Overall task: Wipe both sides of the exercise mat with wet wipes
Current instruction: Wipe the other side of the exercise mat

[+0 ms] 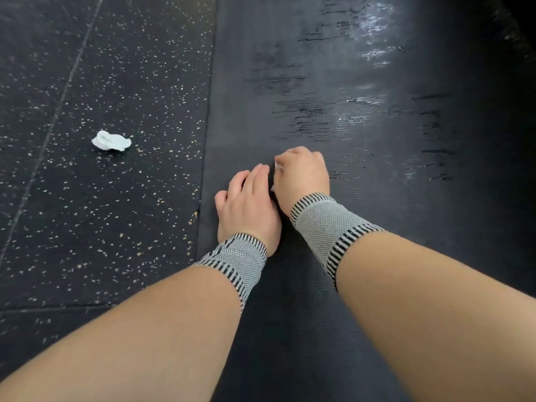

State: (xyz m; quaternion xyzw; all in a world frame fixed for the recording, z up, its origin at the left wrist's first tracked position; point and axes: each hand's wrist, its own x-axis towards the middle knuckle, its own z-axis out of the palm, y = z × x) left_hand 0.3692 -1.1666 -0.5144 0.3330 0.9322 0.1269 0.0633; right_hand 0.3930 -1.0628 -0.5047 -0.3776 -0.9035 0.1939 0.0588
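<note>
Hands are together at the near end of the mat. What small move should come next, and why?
Probably sweep the right hand and its wipe toward the near edge: the mat shines wet farther out but looks dull and dry around the hands. The left hand rests flat, steadying it.

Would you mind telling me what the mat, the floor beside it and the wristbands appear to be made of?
Mat: probably dark foam or rubber, matte with fine ribbing, glossy where wet. Floor: likely rubber tiles, black with pale flecks and visible seams. Wristbands: stretchy knit fabric, grey with black-striped edges.
</note>
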